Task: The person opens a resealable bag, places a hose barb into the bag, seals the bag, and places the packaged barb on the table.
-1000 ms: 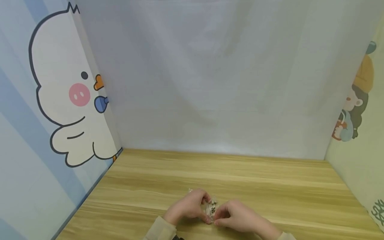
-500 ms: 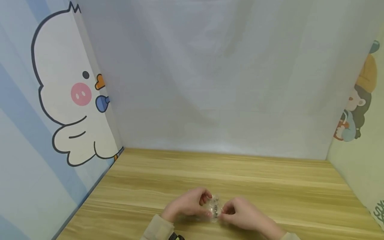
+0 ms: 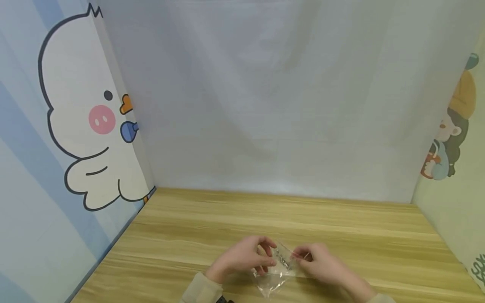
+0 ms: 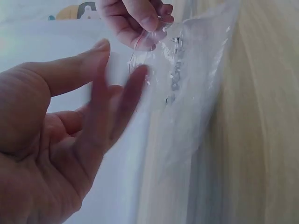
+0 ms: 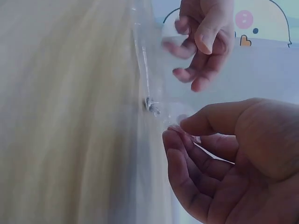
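A clear bag point(image 3: 278, 269) is hanging low over the near middle of the table point(image 3: 341, 227), between the two hands, with a few small metal bits point(image 3: 283, 261) lying inside it near its upper part. In the left wrist view the bag point(image 4: 187, 102) is showing as a crinkled clear sheet with the bits point(image 4: 175, 74) strung in a short line down its middle. In the right wrist view the bits point(image 5: 150, 105) are sitting as a small dark cluster against the plastic point(image 5: 149, 56).

The right hand point(image 3: 322, 263) is pinching the bag's upper edge between thumb and forefinger; in the left wrist view its fingertips point(image 4: 149, 35) are closing on the plastic at the top, and in its own wrist view the right hand point(image 5: 219, 158) is curling thumb against fingers around a thin fold of film.

The left hand point(image 3: 244, 259) is sitting just beside the bag on its other side, fingers loosely bent. In its own view the left hand point(image 4: 70, 140) is blurred, fingers spread and fairly straight, right at the plastic; whether it is gripping the bag I cannot tell. From the right wrist the left hand point(image 5: 203, 42) is showing curled fingers close to the film.

A beige sleeve point(image 3: 201, 290) is covering the left wrist. A white curtain point(image 3: 265, 97) is hanging behind the table, a duck panel point(image 3: 79, 122) is standing on the left, and a panel with a cartoon girl point(image 3: 451, 126) on the right.
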A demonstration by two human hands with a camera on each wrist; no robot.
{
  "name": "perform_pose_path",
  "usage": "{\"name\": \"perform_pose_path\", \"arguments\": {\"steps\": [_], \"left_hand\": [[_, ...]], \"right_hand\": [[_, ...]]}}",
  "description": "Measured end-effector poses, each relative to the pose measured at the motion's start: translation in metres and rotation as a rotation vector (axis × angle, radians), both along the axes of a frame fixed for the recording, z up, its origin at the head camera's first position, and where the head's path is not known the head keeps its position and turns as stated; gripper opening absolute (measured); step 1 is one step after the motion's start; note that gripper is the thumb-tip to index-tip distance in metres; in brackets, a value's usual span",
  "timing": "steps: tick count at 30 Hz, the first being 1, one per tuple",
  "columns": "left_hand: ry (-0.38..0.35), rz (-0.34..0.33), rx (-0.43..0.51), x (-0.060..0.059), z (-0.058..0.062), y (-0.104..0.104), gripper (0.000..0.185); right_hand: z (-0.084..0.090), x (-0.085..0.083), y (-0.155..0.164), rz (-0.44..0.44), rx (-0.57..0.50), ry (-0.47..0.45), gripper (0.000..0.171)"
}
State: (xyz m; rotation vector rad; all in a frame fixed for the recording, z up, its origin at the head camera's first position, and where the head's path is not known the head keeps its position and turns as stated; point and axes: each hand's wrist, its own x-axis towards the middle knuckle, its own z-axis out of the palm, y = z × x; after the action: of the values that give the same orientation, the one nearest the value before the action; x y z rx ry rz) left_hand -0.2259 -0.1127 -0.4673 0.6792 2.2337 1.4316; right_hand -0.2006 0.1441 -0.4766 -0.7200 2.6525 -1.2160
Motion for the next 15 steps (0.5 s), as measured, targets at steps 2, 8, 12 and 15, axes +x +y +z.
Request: {"name": "perform_pose_path", "arguments": {"steps": [2, 8, 12, 15], "left_hand": [[0.025, 0.041, 0.013, -0.002, 0.001, 0.003, 0.038], [0.191, 0.185, -0.056, -0.017, -0.005, 0.013, 0.049], [0.182, 0.147, -0.129, -0.024, -0.012, 0.018, 0.057], [0.141, 0.09, -0.126, -0.027, -0.014, 0.021, 0.055]], "right_hand": [[0.001, -0.002, 0.005, -0.005, 0.003, 0.014, 0.015], [0.001, -0.006, 0.017, -0.013, 0.013, 0.039, 0.015], [0.001, -0.008, 0.021, -0.027, 0.018, 0.031, 0.014], [0.001, -0.009, 0.022, -0.043, 0.013, 0.03, 0.014]]}}
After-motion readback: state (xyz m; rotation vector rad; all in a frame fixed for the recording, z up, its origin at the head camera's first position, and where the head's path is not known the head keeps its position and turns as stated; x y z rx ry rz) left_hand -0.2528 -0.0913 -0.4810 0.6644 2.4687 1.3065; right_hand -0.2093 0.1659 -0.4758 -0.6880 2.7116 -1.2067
